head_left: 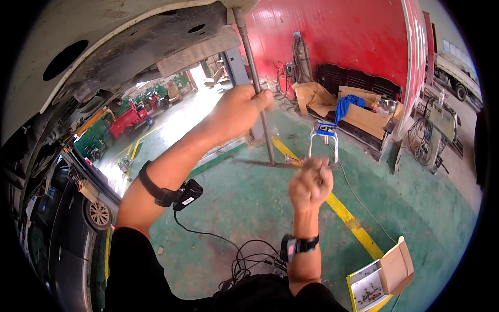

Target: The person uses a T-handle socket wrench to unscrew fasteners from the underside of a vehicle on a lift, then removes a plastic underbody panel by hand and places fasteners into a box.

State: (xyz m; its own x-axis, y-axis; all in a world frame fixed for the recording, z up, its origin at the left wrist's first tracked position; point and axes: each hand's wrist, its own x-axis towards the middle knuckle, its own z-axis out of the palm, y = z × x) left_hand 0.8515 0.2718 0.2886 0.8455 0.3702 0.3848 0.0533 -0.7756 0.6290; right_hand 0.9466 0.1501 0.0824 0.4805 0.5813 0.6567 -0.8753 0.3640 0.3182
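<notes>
My left hand [244, 112], raised in front of me, is wrapped round the long upright metal shaft [266, 136] of a T-handle socket wrench. The shaft's upper end, with a thicker socket part [239, 18], meets the underside of a raised vehicle [119, 49]. At its lower end a thin crossbar [283, 166] runs sideways. My right hand [311, 184] is closed at the right end of this crossbar, its fingers blurred by motion. What the socket sits on is hidden by the vehicle's edge.
A blue-topped stool [326, 127] stands ahead on the green floor. An open box of small parts [371, 286] lies at lower right. Black cables [249, 260] coil close to me. Cardboard [358, 117] and a blue cloth [348, 106] lie by the red wall. A dark car [67, 229] is at left.
</notes>
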